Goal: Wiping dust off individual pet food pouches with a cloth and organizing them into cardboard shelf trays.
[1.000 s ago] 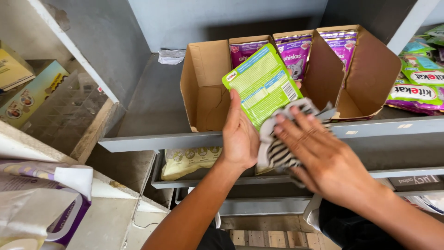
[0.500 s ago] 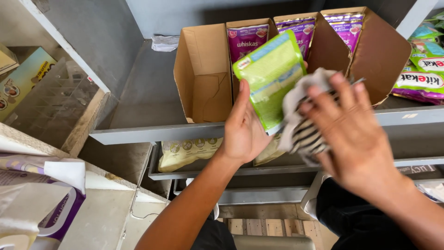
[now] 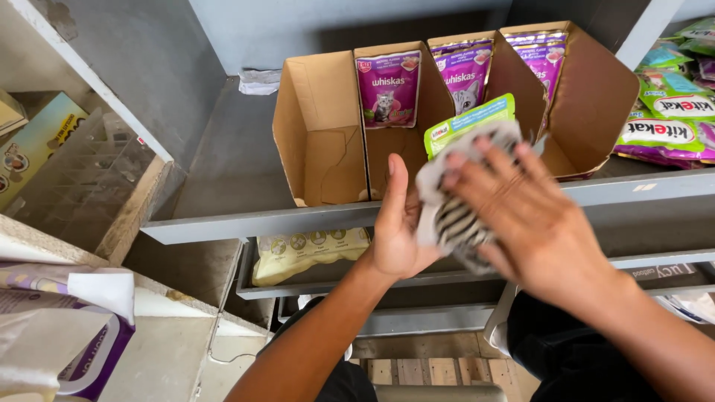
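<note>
— Hands first: left hand cupped behind a green pet-food pouch, thumb up along its left edge, grip closed lightly on it. Pouch upright, just near of the middle cardboard tray.

— And the other?

— Right hand spread flat, fingers wide, pressing a striped white-and-black cloth against the pouch face. Not clamped, more of a palm-down hold on the cloth.

— Advice for the wiping?

— Best done with steady backing from the left palm, cloth kept flat, strokes running top to bottom, pouch held clear of the tray's edge. Probably worth turning over for the back.

— Surroundings?

— Grey metal shelf carrying three open cardboard trays; purple pouches standing at the far end of each. Leftmost tray otherwise bare. More green and purple packs heaped far right. Yellowish bag on the lower shelf. Wooden floor slats below, white-and-purple bag near left.
</note>
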